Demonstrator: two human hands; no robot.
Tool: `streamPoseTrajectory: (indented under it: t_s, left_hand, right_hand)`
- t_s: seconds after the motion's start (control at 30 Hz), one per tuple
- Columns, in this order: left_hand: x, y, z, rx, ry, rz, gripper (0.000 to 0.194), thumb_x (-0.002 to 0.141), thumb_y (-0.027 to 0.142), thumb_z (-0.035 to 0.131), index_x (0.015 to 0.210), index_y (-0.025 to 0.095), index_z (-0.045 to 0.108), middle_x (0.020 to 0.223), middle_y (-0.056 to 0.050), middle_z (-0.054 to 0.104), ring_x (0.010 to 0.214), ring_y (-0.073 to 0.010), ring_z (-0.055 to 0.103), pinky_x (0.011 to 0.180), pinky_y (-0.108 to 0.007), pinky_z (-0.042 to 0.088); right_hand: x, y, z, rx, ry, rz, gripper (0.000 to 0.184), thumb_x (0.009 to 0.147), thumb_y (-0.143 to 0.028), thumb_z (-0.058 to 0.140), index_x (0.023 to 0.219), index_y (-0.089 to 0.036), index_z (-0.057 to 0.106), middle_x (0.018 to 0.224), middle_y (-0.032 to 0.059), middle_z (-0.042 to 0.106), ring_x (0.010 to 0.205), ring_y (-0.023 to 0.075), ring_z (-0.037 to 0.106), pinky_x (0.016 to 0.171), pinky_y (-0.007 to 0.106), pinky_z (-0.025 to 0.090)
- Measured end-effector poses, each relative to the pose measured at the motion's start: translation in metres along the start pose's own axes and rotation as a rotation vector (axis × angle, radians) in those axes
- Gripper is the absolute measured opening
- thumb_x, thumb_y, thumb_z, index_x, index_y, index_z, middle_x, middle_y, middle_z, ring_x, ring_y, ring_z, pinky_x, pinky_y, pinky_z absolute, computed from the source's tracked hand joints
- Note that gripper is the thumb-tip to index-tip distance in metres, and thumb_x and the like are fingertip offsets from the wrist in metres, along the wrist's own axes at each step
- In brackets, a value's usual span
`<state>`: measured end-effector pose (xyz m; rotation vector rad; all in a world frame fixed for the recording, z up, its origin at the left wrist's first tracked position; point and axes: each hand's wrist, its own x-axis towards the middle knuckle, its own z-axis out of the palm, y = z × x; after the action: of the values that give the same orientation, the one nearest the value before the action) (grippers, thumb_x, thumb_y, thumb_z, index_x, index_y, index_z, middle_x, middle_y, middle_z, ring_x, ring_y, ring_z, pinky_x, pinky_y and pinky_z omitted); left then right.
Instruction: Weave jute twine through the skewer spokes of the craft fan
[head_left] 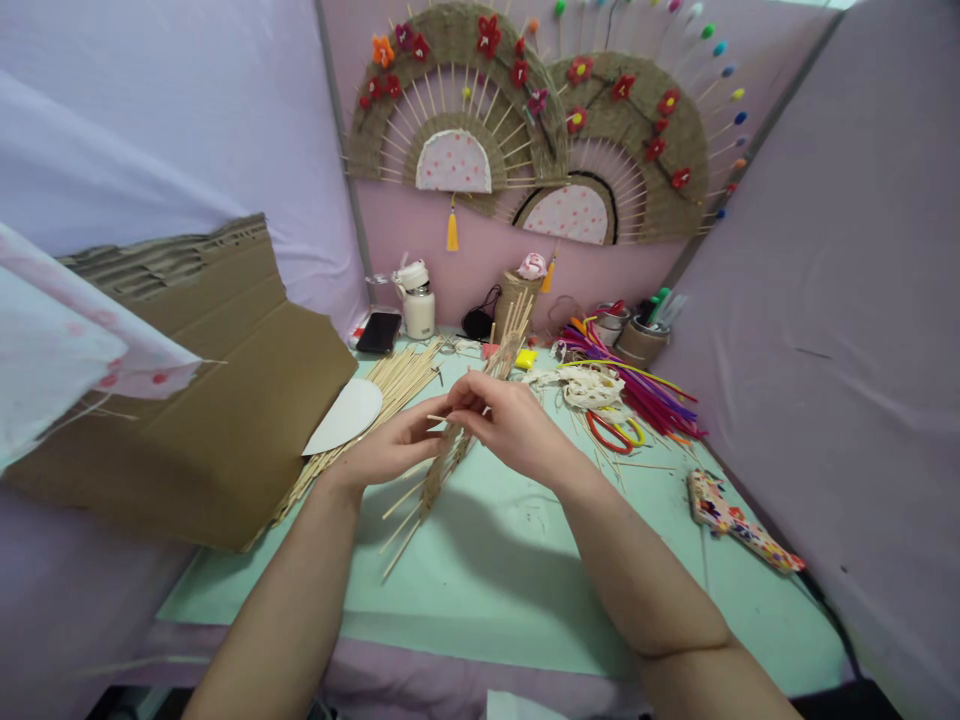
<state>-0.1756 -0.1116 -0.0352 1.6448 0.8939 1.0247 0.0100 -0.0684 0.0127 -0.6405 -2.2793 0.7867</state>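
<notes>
Both hands meet over the middle of the green mat (525, 570). My left hand (390, 450) and my right hand (502, 415) pinch a half-built fan of thin wooden sticks (450, 460) bound with jute cord, held on edge above the mat. Stick ends fan out below the left hand and rise behind the right hand. Both hands have their fingers closed on the sticks near the fan's middle. A loose pile of wooden sticks (375, 400) lies just left of the hands beside a white half-round card (345, 415).
Large cardboard sheets (202, 400) lean at the left. Red-handled scissors (611, 432), pale cord (589, 385) and coloured pipe cleaners (645, 385) lie right of the hands. A patterned glue gun (739, 520) is near the right edge. Jars, a phone (379, 332) and finished fans (457, 110) stand behind.
</notes>
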Motion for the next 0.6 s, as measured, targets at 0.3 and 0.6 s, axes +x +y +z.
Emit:
streamPoseTrajectory:
  t_s: [0.3, 0.6]
  left_hand:
    - [0.006, -0.005, 0.007, 0.064, 0.214, 0.064, 0.035, 0.085, 0.032, 0.063, 0.118, 0.021, 0.060, 0.125, -0.009, 0.062, 0.112, -0.0233, 0.058, 0.090, -0.033, 0.049]
    - [0.007, -0.011, 0.009, 0.138, 0.239, 0.123, 0.018, 0.087, 0.034, 0.059, 0.097, 0.019, 0.061, 0.104, -0.006, 0.066, 0.096, -0.0170, 0.061, 0.082, -0.028, 0.048]
  right_hand:
    - [0.003, 0.000, 0.003, -0.292, 0.016, 0.003, 0.007, 0.084, -0.012, 0.054, 0.083, -0.019, 0.053, 0.078, 0.0003, 0.062, 0.067, 0.0114, 0.052, 0.061, 0.023, 0.032]
    - [0.000, 0.000, -0.003, 0.041, 0.009, 0.107, 0.006, 0.081, -0.018, 0.058, 0.082, -0.021, 0.053, 0.069, -0.0031, 0.060, 0.062, 0.0101, 0.053, 0.057, 0.022, 0.038]
